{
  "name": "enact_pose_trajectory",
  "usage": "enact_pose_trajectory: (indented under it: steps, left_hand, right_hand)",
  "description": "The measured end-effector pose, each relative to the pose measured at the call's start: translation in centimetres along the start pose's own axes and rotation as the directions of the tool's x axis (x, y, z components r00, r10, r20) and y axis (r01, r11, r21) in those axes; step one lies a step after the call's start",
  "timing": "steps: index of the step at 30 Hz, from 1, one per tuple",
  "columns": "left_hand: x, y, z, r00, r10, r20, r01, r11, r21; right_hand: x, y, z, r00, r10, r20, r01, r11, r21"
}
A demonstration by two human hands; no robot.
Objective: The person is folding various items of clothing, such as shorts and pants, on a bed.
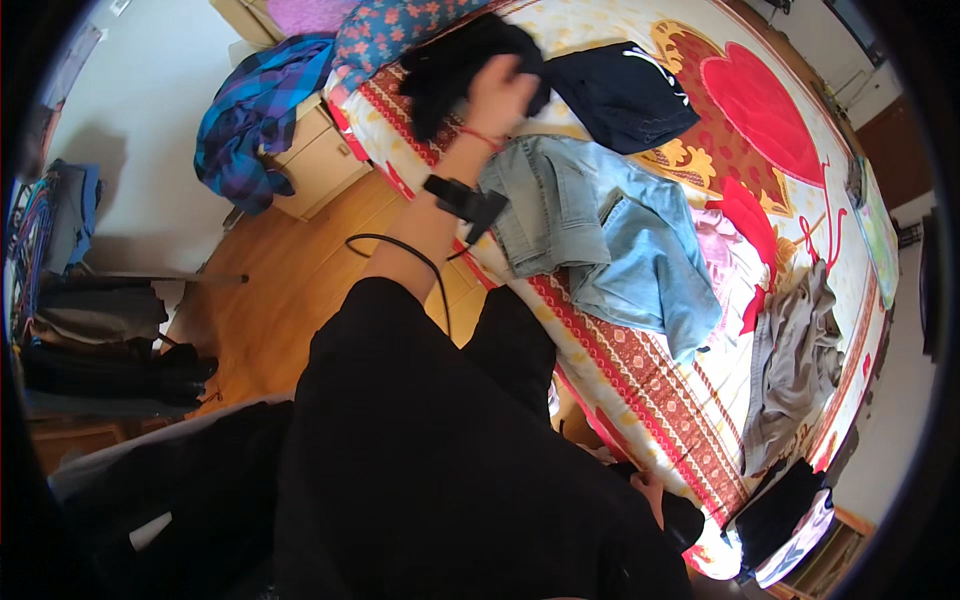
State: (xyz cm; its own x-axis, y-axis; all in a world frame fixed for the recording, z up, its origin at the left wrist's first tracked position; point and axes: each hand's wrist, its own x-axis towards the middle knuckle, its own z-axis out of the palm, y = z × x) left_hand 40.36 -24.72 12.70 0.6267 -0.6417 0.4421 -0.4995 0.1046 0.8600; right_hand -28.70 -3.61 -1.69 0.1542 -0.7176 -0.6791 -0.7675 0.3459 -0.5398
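Note:
My left hand (501,94), blurred, is over a crumpled black garment (442,79) at the far edge of the bed. Whether its fingers grip the cloth is unclear. A red string bracelet and a black strap with a cable circle that wrist. To its right lie dark shorts (619,97) with white drawstrings. Closer to me are folded light denim jeans (544,210) with a light blue garment (645,255) against them. My right hand (649,491) is low by the bed's near side, mostly hidden by my black sleeve, beside something dark.
The patterned bedspread (622,367) bears a red heart (761,112), grey-brown trousers (795,367) and a pink garment (716,232). A blue plaid shirt (255,120) drapes over a wooden cabinet (322,161). Clothes on hangers (34,247) line the left. Wooden floor (285,300) lies between.

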Motion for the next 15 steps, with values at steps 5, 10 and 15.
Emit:
enact_pose_trajectory:
  steps: [5,10,15]
  left_hand:
    - [-11.1,15.0,6.5,0.58,0.615,0.534,-0.434,0.788,-0.437]
    - [-24.6,15.8,11.1,0.406,0.674,0.617,-0.293,0.735,-0.611]
    - [-30.4,15.7,10.8,0.501,0.516,0.694,-0.209,0.851,-0.482]
  right_hand:
    - [0.4,-0.9,1.1,0.971,-0.229,-0.074,0.226,0.973,-0.044]
    - [1.4,-0.8,1.3,0.992,-0.051,-0.117,0.072,0.98,0.187]
    - [-2.1,-8.1,-1.3,0.997,0.04,-0.069,0.002,0.856,0.517]
